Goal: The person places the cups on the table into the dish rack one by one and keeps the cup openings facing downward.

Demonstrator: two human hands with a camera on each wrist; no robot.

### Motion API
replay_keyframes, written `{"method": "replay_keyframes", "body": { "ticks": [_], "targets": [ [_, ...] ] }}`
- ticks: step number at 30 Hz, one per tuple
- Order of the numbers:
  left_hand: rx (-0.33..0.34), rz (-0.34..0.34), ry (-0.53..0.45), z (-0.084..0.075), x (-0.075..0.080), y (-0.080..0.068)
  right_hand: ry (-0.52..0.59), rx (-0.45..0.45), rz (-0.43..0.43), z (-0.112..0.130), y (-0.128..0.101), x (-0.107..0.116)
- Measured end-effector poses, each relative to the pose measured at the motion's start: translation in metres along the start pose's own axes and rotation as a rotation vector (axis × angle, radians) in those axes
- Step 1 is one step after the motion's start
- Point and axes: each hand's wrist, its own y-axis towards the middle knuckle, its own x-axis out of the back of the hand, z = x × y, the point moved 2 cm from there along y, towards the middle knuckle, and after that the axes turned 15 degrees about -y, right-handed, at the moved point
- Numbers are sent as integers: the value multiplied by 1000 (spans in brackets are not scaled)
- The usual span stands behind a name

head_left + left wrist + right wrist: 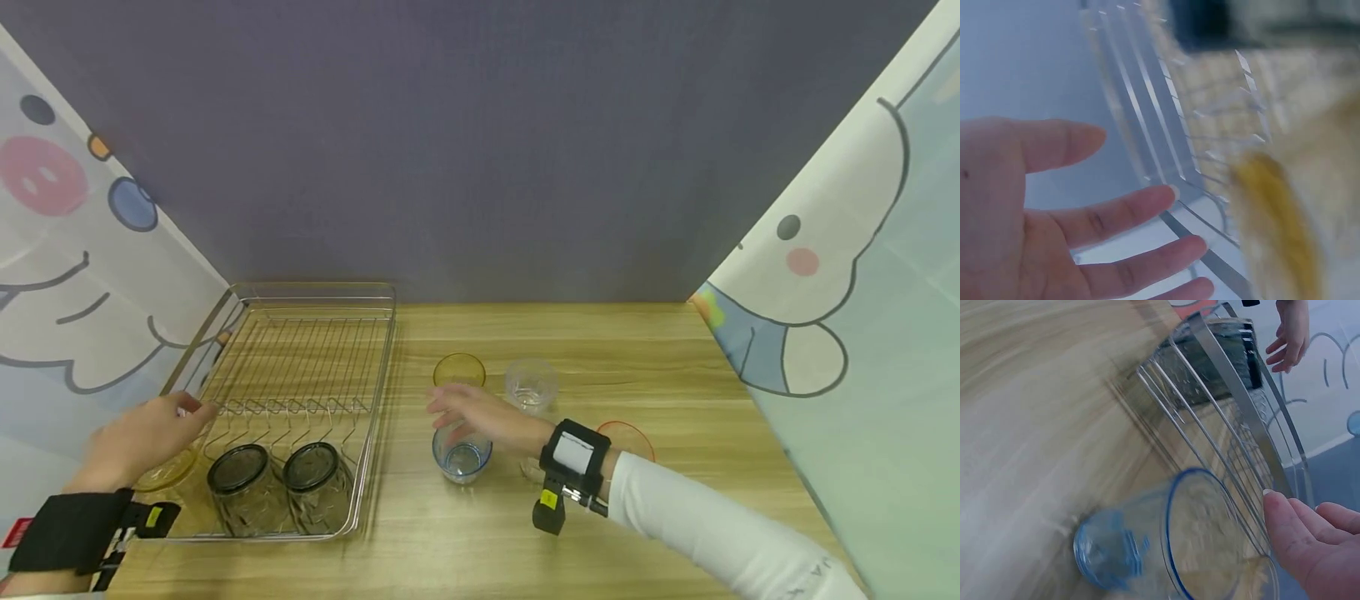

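Blue-tinted glass (462, 454): upright on wooden table (600, 533), beneath right hand (480, 414), fingers spread, gripping nothing. Left hand (142, 437): fingers loose, empty, over wire rack (375, 400) rim.

The wooden table (600, 533) bears a wire rack (300, 350) and four cups.

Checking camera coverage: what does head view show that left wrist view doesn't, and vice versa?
Head only: the right hand open over the blue cup, plus the yellow cup, clear cup and orange cup on the wooden table, and two dark glasses upside down in the rack.
Left wrist only: the left hand's palm side, fingers straight and spread, holding nothing.
Both: the left hand at the wire rack edge, beside a yellow dish, blurred in the wrist view.
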Motion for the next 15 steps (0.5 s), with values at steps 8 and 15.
{"method": "replay_keyframes", "body": {
  "ticks": [8,15],
  "targets": [
    [-145,-94,-182,-43,6,10,-60,27,-79,-4,-13,38],
    [-142,-70,-348,-80,15,26,-61,77,-184,-4,-15,77]
  ]
}}
